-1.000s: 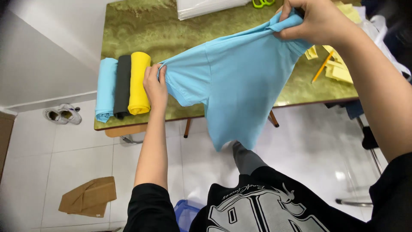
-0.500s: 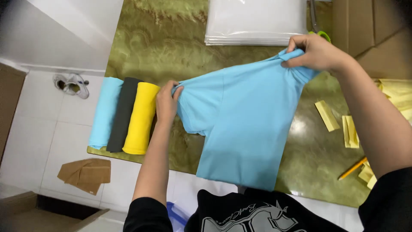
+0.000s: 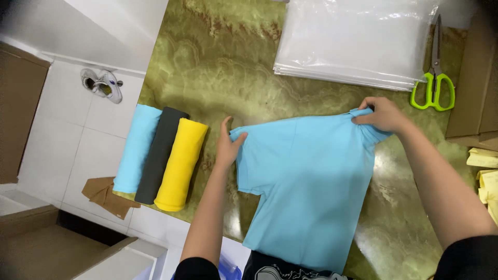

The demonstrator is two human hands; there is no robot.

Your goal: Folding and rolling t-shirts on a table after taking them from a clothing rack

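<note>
from the head view i see a light blue shirt (image 3: 306,186) lying spread on the green marbled surface (image 3: 218,67), its lower hem hanging over the near edge toward me. my left hand (image 3: 227,146) is closed in a pinch on the shirt's left sleeve edge, thumb on top of the cloth. my right hand (image 3: 378,114) is closed around the bunched fabric at the shirt's upper right corner, fingers curled over it, lifting that bit slightly off the surface.

just left of my left hand sit three rolled garments side by side, touching one another: a light blue roll (image 3: 137,148), a dark grey roll (image 3: 161,154) and a yellow roll (image 3: 181,163). beyond the shirt lies a stack of clear plastic bags (image 3: 358,41), and to its right a pair of scissors with green handles (image 3: 434,78). at the far right edge i see brown cardboard (image 3: 474,93) and some pale yellow pieces (image 3: 485,176). on the tiled floor to the left there's a pair of shoes (image 3: 101,84) and a scrap of brown cardboard (image 3: 106,196).
</note>
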